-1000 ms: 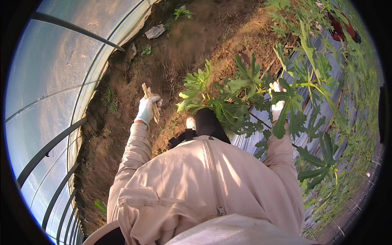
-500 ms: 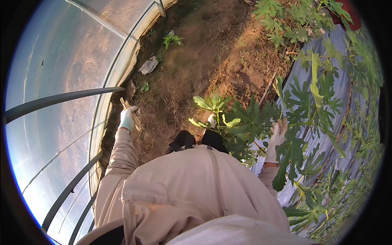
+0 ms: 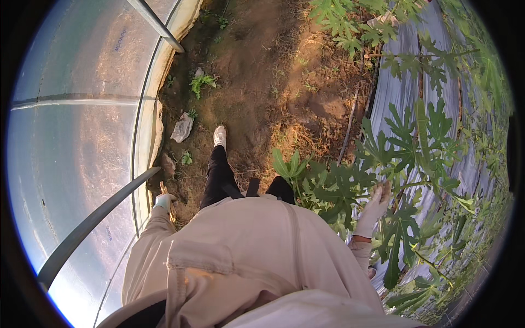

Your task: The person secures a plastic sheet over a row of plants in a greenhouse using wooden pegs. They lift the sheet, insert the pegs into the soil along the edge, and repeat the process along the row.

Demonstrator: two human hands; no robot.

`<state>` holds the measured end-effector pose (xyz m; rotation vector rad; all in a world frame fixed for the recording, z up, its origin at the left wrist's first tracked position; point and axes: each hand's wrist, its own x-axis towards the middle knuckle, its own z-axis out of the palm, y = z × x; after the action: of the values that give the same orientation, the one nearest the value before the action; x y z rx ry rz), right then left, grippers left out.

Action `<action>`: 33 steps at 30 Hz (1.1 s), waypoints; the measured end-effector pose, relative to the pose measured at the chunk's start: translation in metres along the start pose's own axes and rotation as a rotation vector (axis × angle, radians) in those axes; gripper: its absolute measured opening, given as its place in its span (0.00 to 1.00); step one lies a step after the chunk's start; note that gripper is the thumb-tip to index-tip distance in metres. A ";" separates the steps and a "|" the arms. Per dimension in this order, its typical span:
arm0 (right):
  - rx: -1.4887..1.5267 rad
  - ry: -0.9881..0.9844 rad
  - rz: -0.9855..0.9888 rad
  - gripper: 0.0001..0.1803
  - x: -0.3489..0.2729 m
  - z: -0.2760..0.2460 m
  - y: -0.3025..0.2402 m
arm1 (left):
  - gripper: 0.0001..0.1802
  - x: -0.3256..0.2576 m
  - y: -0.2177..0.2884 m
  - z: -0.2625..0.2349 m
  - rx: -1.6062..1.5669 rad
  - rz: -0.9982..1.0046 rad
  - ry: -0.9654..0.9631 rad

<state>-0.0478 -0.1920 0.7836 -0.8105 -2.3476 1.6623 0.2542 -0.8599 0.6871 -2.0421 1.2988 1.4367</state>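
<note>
The gloved right hand (image 3: 374, 210) reaches with spread fingers into the leafy plant (image 3: 383, 180) at the right. Its stems look soft and bendable; better take them low. The left hand (image 3: 163, 201) pinches a light wooden stick (image 3: 167, 198).

Bare soil path (image 3: 257, 71) ahead lies open. On the left, the plastic tunnel wall (image 3: 71, 142) and its metal hoop (image 3: 93, 221) close in; on the right, lobed leafy plants (image 3: 383, 164) crowd the passage.
</note>
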 end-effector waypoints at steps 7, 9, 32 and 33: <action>-0.110 0.461 0.003 0.23 -0.044 0.028 0.034 | 0.04 0.056 0.304 0.080 0.238 0.383 -0.214; 0.014 0.589 0.117 0.23 -0.064 0.022 0.047 | 0.05 0.037 0.389 0.117 0.321 0.541 -0.378; -0.436 0.255 0.100 0.27 0.105 0.122 -0.153 | 0.06 -0.108 0.487 0.313 0.262 0.642 -0.555; -0.436 0.177 0.194 0.27 0.123 0.128 -0.150 | 0.06 -0.093 0.472 0.300 0.244 0.544 -0.514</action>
<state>-0.2557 -0.2716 0.8499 -1.2379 -2.6033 1.0829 -0.3100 -0.8584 0.7421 -1.0942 1.7444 1.7564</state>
